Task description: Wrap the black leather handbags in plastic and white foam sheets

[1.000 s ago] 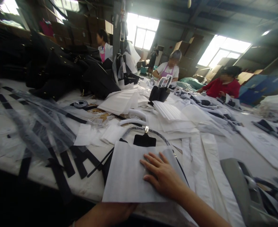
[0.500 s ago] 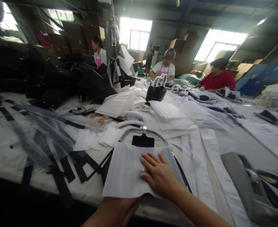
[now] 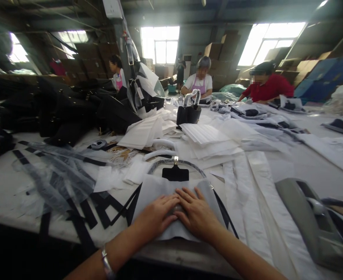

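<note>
Left hand (image 3: 156, 216) and right hand (image 3: 197, 214) are both palm-down, side by side. Left fingers sit pretty close together, angled toward the right ones, which are more fanned out. Left forearm (image 3: 117, 249) and right forearm (image 3: 238, 247) slant inward. Fingertips look like they're touching, but it's kinda blurry.

Washed-out daylight glares through the back windows (image 3: 160, 44) into a dim room; deep shadow fills the space below the tabletop (image 3: 7, 194). Wide-angle distortion stretches the edges, where detail blurs.
</note>
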`<state>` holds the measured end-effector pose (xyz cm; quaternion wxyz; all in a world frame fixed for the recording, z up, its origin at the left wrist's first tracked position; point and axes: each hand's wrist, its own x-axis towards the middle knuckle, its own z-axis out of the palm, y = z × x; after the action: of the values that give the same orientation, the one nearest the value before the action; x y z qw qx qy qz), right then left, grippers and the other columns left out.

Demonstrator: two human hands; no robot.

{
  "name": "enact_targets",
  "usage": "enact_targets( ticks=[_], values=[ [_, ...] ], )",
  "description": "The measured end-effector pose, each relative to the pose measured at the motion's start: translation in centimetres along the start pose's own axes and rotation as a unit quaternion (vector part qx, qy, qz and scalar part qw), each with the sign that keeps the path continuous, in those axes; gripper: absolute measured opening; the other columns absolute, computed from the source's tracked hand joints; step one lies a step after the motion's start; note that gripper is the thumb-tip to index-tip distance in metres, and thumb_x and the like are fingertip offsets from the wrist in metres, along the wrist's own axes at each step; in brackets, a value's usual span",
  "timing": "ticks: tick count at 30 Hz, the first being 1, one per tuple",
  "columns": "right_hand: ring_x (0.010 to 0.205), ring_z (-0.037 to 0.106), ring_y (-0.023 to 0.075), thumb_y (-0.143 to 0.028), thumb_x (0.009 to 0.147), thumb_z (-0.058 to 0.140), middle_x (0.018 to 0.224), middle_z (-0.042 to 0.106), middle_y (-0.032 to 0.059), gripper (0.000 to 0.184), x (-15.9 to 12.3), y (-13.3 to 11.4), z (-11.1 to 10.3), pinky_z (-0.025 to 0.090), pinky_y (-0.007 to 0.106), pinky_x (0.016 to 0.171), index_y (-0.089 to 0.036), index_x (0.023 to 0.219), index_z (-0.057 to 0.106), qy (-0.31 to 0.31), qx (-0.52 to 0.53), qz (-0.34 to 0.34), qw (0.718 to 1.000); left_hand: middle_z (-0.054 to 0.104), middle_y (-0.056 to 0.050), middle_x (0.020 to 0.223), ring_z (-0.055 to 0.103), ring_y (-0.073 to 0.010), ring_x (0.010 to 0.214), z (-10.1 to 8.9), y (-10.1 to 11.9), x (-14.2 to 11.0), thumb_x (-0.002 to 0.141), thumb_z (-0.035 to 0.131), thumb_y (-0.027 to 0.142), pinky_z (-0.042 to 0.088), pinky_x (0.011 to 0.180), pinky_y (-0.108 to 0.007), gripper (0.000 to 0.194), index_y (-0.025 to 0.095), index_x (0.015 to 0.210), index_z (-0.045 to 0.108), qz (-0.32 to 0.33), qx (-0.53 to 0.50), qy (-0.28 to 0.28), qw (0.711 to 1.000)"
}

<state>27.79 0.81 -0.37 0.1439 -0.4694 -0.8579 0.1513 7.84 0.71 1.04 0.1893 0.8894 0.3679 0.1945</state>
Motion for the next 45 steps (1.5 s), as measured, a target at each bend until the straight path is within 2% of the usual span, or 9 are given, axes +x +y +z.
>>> enact_targets(
  ticks=[3,7,12,18,26,30,35,39,45],
  values=[
    [0.135,0.045,0.0293,-0.037,0.091,0.062,0.141,0.056,0.0112,0.052,-0.6,0.9,0.6,0.026,0.057,0.116,-0.021,0.139,0.051,0.065,0.034,-0.03,0.997,0.059,-0.01,0.138,0.052,-0.0242,0.131,1.9,-2.2,-1.3,0.091,0.062,0.023,0.039,0.114,-0.045,0.04,0.019,0.13,0.053,-0.032,-0.037,0.031,0.998],
    [0.123,0.055,0.0243,-0.025,0.094,0.059,0.123,0.066,0.0073,0.027,-1.2,1.7,1.1,0.035,0.051,0.113,-0.025,0.121,0.062,0.131,0.065,-0.09,0.985,0.063,-0.008,0.134,0.056,-0.0227,0.126,2.0,-2.4,-2.0,0.089,0.065,0.027,0.041,0.112,-0.041,0.041,0.02,0.128,0.053,-0.064,-0.057,0.035,0.996],
    [0.099,0.062,0.0208,-0.021,0.095,0.057,0.103,0.068,0.0038,0.019,-0.8,1.4,0.8,0.04,0.05,0.109,-0.027,0.112,0.064,0.114,0.056,-0.102,0.987,0.063,-0.006,0.132,0.058,-0.023,0.124,0.9,-2.1,-0.6,0.086,0.068,0.025,0.04,0.112,-0.04,0.038,0.022,0.122,0.056,-0.065,-0.069,0.003,0.995],
    [0.093,0.064,0.0192,-0.017,0.096,0.054,0.099,0.071,0.0026,0.022,-0.7,1.5,1.0,0.042,0.049,0.108,-0.025,0.114,0.064,0.106,0.044,-0.126,0.985,0.062,-0.006,0.133,0.057,-0.0215,0.124,0.4,-2.5,-0.1,0.086,0.069,0.023,0.034,0.116,-0.041,0.038,0.023,0.121,0.057,-0.048,-0.09,-0.031,0.994],
    [0.1,0.066,0.021,-0.021,0.1,0.047,0.103,0.073,0.0057,0.03,-1.0,1.8,1.4,0.054,0.044,0.097,-0.026,0.125,0.063,0.137,0.05,-0.195,0.97,0.062,-0.005,0.133,0.058,-0.02,0.123,0.4,-3.2,-0.5,0.088,0.067,0.028,0.033,0.116,-0.039,0.036,0.023,0.122,0.057,-0.043,-0.128,-0.025,0.99],
    [0.1,0.065,0.0214,-0.023,0.101,0.045,0.103,0.073,0.0066,0.03,-1.0,1.5,1.2,0.057,0.04,0.091,-0.025,0.125,0.064,0.121,0.043,-0.201,0.971,0.062,-0.005,0.134,0.058,-0.0198,0.124,0.6,-3.2,-0.5,0.088,0.068,0.027,0.033,0.116,-0.038,0.035,0.023,0.121,0.057,-0.041,-0.13,-0.016,0.991],
    [0.1,0.066,0.0209,-0.021,0.102,0.043,0.102,0.072,0.0056,0.028,-1.1,1.5,1.3,0.056,0.039,0.092,-0.025,0.115,0.067,0.117,0.053,-0.187,0.974,0.061,-0.004,0.135,0.057,-0.0189,0.125,0.7,-3.2,-0.7,0.087,0.069,0.025,0.033,0.117,-0.037,0.036,0.023,0.121,0.059,-0.036,-0.126,-0.005,0.991],
    [0.112,0.063,0.0224,-0.017,0.098,0.049,0.117,0.069,0.0083,0.028,-1.4,1.5,1.5,0.052,0.044,0.101,-0.024,0.122,0.063,0.138,0.052,-0.116,0.982,0.063,-0.005,0.134,0.056,-0.0205,0.126,1.1,-3.1,-1.0,0.087,0.069,0.027,0.034,0.116,-0.04,0.03,0.022,0.115,0.063,-0.038,-0.115,0.016,0.993],
    [0.127,0.055,0.0283,-0.022,0.097,0.052,0.13,0.065,0.0073,0.033,-1.0,1.1,1.6,0.043,0.053,0.109,-0.021,0.128,0.062,0.057,-0.051,-0.1,0.992,0.066,-0.008,0.129,0.057,-0.0234,0.126,2.1,-3.1,-1.5,0.096,0.056,0.029,0.039,0.113,-0.045,0.026,0.018,0.119,0.065,0.003,-0.023,0.041,0.999]
  ],
)
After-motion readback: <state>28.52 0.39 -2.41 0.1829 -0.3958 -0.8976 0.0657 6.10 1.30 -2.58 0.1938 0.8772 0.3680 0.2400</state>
